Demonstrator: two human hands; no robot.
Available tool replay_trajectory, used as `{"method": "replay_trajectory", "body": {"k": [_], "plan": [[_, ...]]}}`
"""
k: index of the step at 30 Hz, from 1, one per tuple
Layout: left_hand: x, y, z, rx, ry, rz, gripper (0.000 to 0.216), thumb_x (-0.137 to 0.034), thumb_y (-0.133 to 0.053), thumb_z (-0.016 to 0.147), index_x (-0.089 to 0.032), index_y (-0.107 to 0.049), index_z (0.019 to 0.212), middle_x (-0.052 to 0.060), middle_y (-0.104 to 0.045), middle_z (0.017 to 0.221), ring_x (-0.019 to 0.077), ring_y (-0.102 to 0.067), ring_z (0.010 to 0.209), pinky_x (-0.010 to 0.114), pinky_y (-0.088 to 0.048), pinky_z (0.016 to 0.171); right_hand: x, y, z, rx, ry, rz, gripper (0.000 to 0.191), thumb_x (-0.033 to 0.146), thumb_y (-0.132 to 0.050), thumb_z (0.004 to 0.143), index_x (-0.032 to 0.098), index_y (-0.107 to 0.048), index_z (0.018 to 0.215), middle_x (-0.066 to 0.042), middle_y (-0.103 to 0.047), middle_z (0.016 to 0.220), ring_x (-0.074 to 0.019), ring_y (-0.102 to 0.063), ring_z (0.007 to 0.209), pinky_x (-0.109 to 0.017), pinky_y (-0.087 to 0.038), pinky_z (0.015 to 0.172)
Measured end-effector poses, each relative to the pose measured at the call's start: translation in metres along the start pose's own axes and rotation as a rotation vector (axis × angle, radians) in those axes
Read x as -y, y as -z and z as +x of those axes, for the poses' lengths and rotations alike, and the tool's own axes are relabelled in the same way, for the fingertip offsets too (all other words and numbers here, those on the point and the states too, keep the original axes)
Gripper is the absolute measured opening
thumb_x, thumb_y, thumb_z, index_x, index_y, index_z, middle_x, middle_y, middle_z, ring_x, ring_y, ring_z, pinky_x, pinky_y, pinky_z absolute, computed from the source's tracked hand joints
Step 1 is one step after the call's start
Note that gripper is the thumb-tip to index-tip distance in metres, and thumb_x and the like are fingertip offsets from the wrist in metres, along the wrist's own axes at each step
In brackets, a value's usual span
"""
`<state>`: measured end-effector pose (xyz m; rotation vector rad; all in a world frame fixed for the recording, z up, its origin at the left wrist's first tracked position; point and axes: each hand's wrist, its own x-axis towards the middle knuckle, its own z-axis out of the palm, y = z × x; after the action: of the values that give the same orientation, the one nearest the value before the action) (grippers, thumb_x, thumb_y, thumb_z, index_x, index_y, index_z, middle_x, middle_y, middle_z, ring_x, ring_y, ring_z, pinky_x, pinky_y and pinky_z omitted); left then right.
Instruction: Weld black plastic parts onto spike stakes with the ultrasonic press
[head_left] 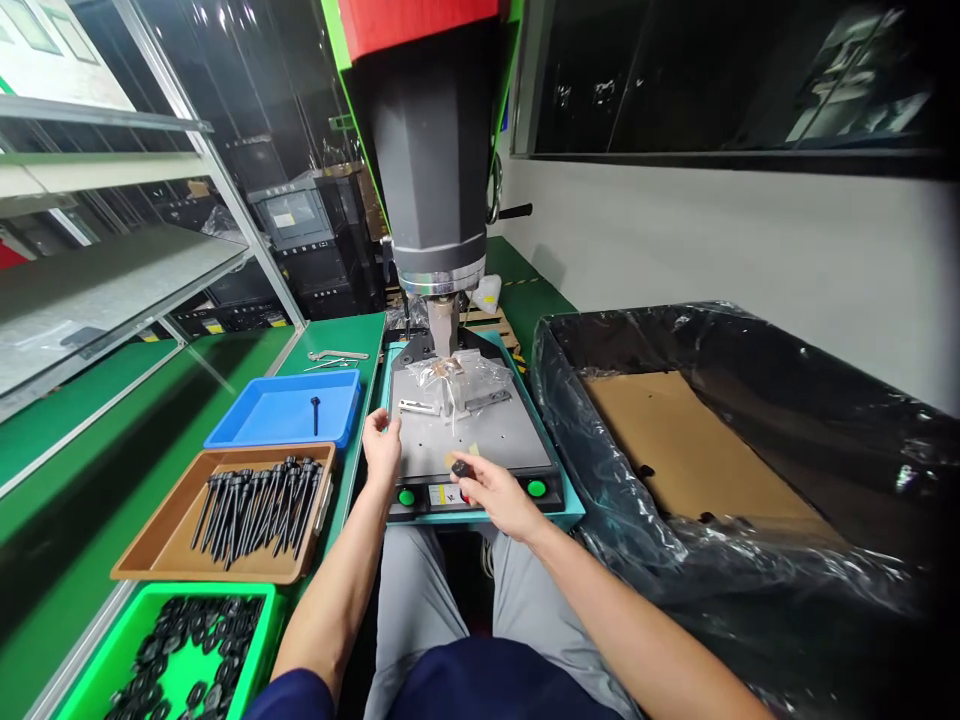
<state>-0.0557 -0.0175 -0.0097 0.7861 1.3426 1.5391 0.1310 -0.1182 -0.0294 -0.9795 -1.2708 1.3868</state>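
Note:
My right hand [499,494] is closed over the front edge of the grey machine plate [480,443], pinching a small round black plastic part [460,468] between thumb and fingers. At the plate's left edge is my left hand [382,450], fingers loosely curled and thumb a little apart, with nothing visible in it. Beyond both hands, a metal fixture [420,407] partly covered by clear plastic film [484,372] sits on the plate. Directly above it hangs the press's metal horn [444,328].
On the left stand a blue tray [259,412] with one black stemmed part [315,415], a brown tray [142,535] of several such parts, and a green bin [268,610] of black rings. Wrenches [337,355] lie behind. A plastic-lined box [555,400] holding cardboard [675,440] is at right.

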Motion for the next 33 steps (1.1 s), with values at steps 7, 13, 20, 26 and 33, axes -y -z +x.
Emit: {"method": "replay_trajectory", "body": {"k": [7,13,20,26,33], "plan": [[-0.020,0.013,-0.104,0.560,-0.230,0.070,0.030,-0.024,-0.082,0.066,-0.019,-0.073,0.094,0.010,-0.067,0.111,0.0229,-0.063,0.103,0.032,-0.048,0.092,-0.002,-0.019,0.002,-0.088,0.260,0.086,0.054,0.031,-0.072,0.078,0.024,-0.053,0.128,-0.006,-0.069,0.099,-0.0194,-0.065,0.087,-0.034,-0.053,0.080],[-0.020,0.023,-0.114,0.475,-0.354,0.113,0.026,-0.023,-0.081,0.067,-0.021,-0.073,0.092,0.007,-0.067,0.101,0.0206,-0.063,0.095,0.031,-0.050,0.088,-0.008,-0.033,-0.001,-0.101,0.281,0.001,0.053,0.038,-0.072,0.080,0.022,-0.054,0.127,-0.009,-0.070,0.104,-0.0215,-0.066,0.094,-0.037,-0.052,0.087],[-0.026,0.044,-0.113,0.355,-0.189,-0.057,0.039,-0.021,-0.085,0.062,-0.019,-0.073,0.100,0.009,-0.072,0.101,0.0216,-0.067,0.094,0.033,-0.050,0.089,-0.009,-0.023,-0.013,0.190,0.149,-0.232,0.029,0.042,-0.052,0.093,0.021,-0.067,0.107,-0.006,-0.072,0.096,-0.0211,-0.069,0.084,-0.038,-0.056,0.082],[-0.019,0.050,-0.117,0.297,0.035,-0.340,0.058,-0.025,-0.085,0.064,-0.018,-0.061,0.116,0.013,-0.073,0.106,0.0214,-0.069,0.091,0.030,-0.052,0.079,-0.018,-0.035,-0.020,0.127,0.136,-0.245,0.024,0.041,-0.057,0.089,0.019,-0.064,0.097,-0.004,-0.069,0.080,-0.0191,-0.067,0.070,-0.032,-0.055,0.068],[0.002,0.064,-0.136,0.294,0.026,-0.247,0.039,-0.034,-0.080,0.069,-0.016,-0.065,0.100,0.009,-0.074,0.093,0.0173,-0.068,0.072,0.026,-0.051,0.063,-0.029,-0.065,-0.020,0.139,-0.060,-0.019,0.031,0.046,-0.071,0.077,0.019,-0.059,0.084,0.000,-0.061,0.066,-0.0137,-0.057,0.055,-0.024,-0.046,0.047]]}}
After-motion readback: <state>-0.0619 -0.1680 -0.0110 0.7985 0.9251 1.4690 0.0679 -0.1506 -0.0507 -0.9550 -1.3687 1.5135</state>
